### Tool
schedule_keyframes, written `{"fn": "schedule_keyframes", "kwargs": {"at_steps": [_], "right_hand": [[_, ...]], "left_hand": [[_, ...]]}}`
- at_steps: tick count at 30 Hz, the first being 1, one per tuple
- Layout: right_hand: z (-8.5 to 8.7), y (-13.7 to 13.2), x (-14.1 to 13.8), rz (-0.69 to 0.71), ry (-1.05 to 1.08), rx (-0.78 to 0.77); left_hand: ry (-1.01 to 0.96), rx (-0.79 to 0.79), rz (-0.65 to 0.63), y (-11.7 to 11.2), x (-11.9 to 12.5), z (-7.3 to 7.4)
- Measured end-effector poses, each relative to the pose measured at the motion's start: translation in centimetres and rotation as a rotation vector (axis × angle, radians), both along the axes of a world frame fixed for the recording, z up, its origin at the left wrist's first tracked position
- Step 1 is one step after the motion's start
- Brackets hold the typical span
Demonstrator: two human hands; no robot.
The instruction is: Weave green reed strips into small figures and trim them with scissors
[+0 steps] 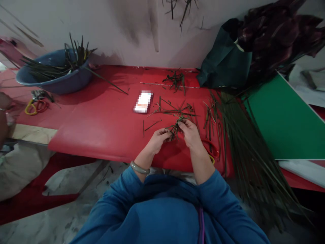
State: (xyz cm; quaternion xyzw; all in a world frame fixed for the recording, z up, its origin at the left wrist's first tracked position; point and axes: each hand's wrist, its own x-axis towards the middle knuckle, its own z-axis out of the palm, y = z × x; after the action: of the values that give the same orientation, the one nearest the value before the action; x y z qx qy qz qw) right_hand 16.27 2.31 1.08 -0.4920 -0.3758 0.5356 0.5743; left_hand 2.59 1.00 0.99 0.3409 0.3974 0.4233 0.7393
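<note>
Both of my hands are closed on one small woven piece of dark green leaf strips [174, 130], with loose ends sticking out. My left hand [160, 136] pinches strips at its lower left side. The thumb and fingers of my right hand [188, 130] grip the knotted upper part. Just beyond my hands, cut leaf strips [172, 111] lie scattered on the red tabletop [101, 135]. A pair of scissors with red and yellow handles [214, 150] lies beside my right forearm, partly hidden by it. Fine details of the weave are too small to make out.
A blue basin [58, 83] of leaf strips stands back left, near another pair of scissors [35, 106]. A phone [143, 101] and a woven bundle [175, 80] lie ahead. Long leaves [248, 145] overhang the right edge beside a green board [286, 125]. Another person's arm [3, 115] shows far left.
</note>
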Motion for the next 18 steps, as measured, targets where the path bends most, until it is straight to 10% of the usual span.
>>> {"fn": "schedule_keyframes", "kwargs": {"at_steps": [18], "right_hand": [[-2.3, -1.0, -0.9, 0.073, -0.14, 0.031]], "left_hand": [[-0.065, -0.042, 0.123, -0.1, 0.0, -0.9]]}}
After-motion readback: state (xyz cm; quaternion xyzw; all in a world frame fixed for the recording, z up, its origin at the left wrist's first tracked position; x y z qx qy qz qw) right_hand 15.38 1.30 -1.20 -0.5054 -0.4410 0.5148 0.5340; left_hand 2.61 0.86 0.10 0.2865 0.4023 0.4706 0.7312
